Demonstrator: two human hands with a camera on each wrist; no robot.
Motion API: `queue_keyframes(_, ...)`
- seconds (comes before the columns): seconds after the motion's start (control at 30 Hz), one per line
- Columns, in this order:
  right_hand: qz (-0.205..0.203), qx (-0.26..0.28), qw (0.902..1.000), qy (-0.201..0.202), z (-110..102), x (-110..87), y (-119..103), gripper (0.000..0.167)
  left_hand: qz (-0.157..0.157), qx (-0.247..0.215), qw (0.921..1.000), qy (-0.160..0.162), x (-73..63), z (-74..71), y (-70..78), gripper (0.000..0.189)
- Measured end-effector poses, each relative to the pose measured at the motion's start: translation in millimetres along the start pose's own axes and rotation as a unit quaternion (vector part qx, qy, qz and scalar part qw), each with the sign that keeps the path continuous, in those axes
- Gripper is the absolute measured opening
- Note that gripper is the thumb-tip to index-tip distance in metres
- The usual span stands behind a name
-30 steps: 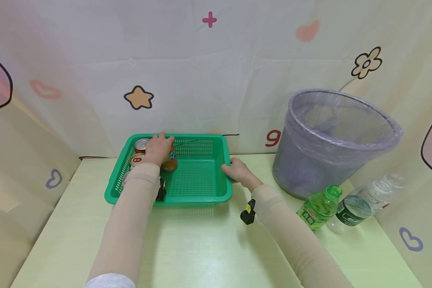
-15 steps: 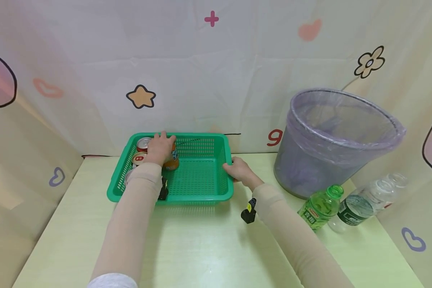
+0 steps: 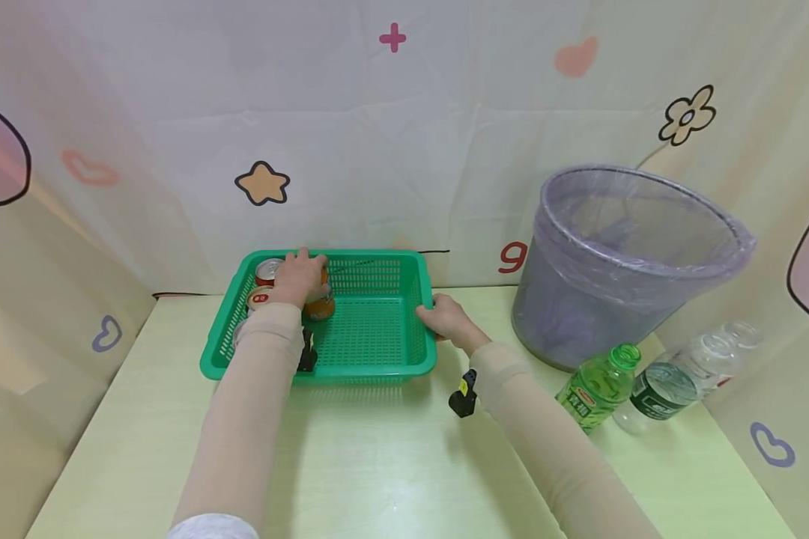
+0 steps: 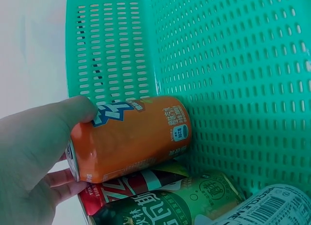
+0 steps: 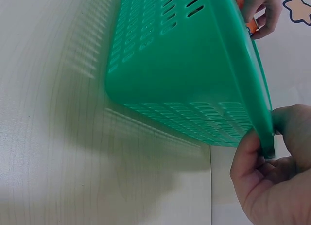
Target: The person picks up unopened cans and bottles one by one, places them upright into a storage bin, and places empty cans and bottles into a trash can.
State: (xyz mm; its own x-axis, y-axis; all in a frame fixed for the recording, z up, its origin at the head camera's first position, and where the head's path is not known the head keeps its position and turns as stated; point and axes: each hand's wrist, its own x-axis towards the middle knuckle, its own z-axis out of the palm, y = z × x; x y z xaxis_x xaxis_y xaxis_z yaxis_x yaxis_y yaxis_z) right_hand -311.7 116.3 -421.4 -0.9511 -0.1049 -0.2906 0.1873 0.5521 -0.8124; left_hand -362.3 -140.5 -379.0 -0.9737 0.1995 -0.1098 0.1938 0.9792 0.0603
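Observation:
On the table sits a green plastic basket with slotted walls. My left hand reaches into its left half and holds an orange soda can at its top end, thumb on one side and fingers on the other. Beside it in the basket stand a red can, a dark green and gold can and a silver-white can; my left arm partly hides them in the head view. My right hand grips the basket's right rim, thumb over the top and fingers curled beneath.
A purple-grey bin with a clear liner stands at the right rear. In front of it are a green-tinted bottle and clear plastic bottles. A patterned curtain hangs behind the table.
My left thumb has shifted slightly over the orange can, covering more of its blue lettering in the head view. The basket and my right hand stay in place.

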Motion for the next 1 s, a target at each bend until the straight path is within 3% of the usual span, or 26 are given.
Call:
queue_keyframes(0.37, 0.0, -0.012, 0.9999, 0.009, 0, -1.9, -1, 0.036, -0.004, -0.011, 0.9999, 0.001, -1.6, -1.2, 0.7, 0.049)
queue_keyframes(1.0, 0.004, -0.026, 0.9996, 0.003, -1, -4.5, -1, 0.04, 0.008, -0.045, 0.9964, -0.071, -16.1, -17.2, 4.6, 0.066)
